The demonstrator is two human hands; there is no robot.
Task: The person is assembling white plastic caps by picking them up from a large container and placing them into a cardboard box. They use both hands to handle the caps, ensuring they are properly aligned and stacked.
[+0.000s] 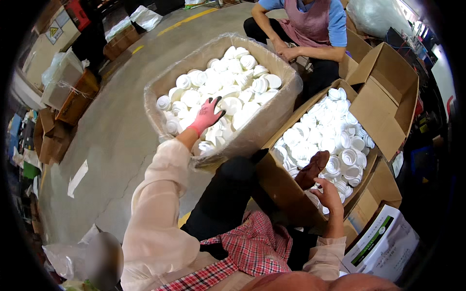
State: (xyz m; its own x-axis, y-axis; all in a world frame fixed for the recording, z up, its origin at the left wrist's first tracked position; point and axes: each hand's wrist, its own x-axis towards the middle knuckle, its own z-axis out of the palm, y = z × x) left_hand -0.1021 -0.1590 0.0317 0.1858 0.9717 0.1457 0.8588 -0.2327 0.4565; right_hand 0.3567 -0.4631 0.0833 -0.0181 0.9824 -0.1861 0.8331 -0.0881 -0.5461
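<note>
My left hand (208, 115), in a pink glove with dark fingertips, rests on white round ridged plastic parts (225, 80) heaped in a large plastic-lined box (267, 127). Its fingers are spread, with no part visibly gripped. My right hand (328, 195) is bare, fingers curved and apart, at the near side of an open cardboard box (279, 183). That box holds similar white parts (342, 145). A dark reddish-brown crumpled piece (311, 169), perhaps cloth or a glove, lies on them, close to my right fingertips. Whether they touch it I cannot tell.
Another person (310, 29) in a pink apron sits beyond the boxes. Raised cardboard flaps (381, 102) stand along the right box. A white printed carton (383, 245) is at my lower right. Crates and cartons (80, 97) line the left of the concrete floor (114, 160).
</note>
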